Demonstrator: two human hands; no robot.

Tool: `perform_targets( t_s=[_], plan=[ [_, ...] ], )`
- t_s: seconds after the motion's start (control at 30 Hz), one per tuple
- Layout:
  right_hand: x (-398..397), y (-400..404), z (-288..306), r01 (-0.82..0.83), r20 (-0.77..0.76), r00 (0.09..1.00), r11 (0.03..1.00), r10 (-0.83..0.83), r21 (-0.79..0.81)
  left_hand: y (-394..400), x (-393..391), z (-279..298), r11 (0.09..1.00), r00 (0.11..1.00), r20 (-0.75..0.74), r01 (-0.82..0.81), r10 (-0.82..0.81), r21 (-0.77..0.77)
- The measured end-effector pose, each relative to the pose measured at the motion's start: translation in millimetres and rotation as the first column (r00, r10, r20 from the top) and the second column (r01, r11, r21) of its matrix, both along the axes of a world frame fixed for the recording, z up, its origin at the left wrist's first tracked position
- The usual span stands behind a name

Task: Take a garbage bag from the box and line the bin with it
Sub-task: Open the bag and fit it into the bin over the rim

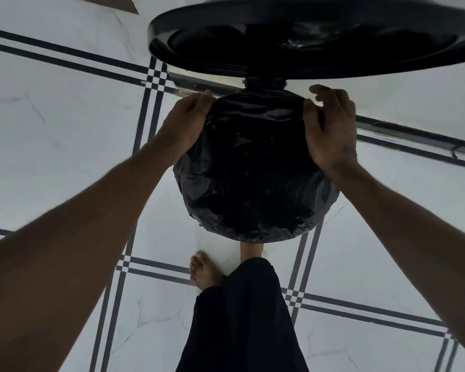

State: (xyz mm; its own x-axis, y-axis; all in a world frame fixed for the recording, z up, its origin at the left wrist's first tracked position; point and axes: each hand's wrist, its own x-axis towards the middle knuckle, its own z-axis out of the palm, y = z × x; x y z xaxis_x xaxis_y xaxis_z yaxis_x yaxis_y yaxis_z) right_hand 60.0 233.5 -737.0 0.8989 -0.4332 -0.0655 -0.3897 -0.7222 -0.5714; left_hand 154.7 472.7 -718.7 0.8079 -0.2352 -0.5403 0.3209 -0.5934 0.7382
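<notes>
Seen from above, a round pedal bin point(255, 238) stands on white floor tiles point(65, 146) with black stripes, its black lid point(320, 41) swung open at the far side. A black garbage bag point(253, 167) covers the bin's mouth — its edge folded over the rim. The left hand point(184, 124) grips the bag at the bin's left rim, fingers curled; the right hand point(330, 127) pinches it at the right rim — a bare foot point(203, 271) stands just before the bin.

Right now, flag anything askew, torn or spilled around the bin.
Nothing stands out. The black garbage bag is folded over the bin's rim all round, crinkled but with no tear showing. The left hand and right hand grip its far edge. The lid stands open. The tiled floor shows no spill.
</notes>
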Motion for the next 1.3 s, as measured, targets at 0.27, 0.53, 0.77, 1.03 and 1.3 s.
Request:
perform_targets(
  t_s=[0.27, 0.53, 0.77, 1.03, 1.3],
  plan=[
    [16.9, 0.8, -9.7, -0.031, -0.139, 0.990, 0.997, 0.020, -0.077, -3.0, 13.0, 0.8, 0.987, 0.967, -0.200, -0.149, 0.158, 0.058],
    [-55.1, 7.8, 22.7, 0.409, 0.107, 0.908, 0.913, -0.404, -0.020, 30.8, -59.4, 4.7, 0.833, 0.866, 0.142, -0.500, 0.479, 0.238],
    [-123.3, 47.4, 36.6, 0.808, -0.484, 0.489, 0.167, -0.726, 0.565, 32.5, -133.4, 11.5, 0.673, 0.566, -0.484, -0.736, 0.668, 0.069],
    [-129.5, 38.5, 32.4, 0.693, -0.649, 0.508, -0.178, -0.566, 0.698, 30.9, -143.2, 16.0, 0.620, 0.511, -0.544, -0.784, 0.665, 0.021],
    [-137.7, 25.7, 29.3, 0.606, -0.658, 0.526, -0.305, -0.538, 0.735, 31.2, -139.5, 21.1, 0.537, 0.387, -0.654, -0.843, 0.650, 0.035]
  ],
)
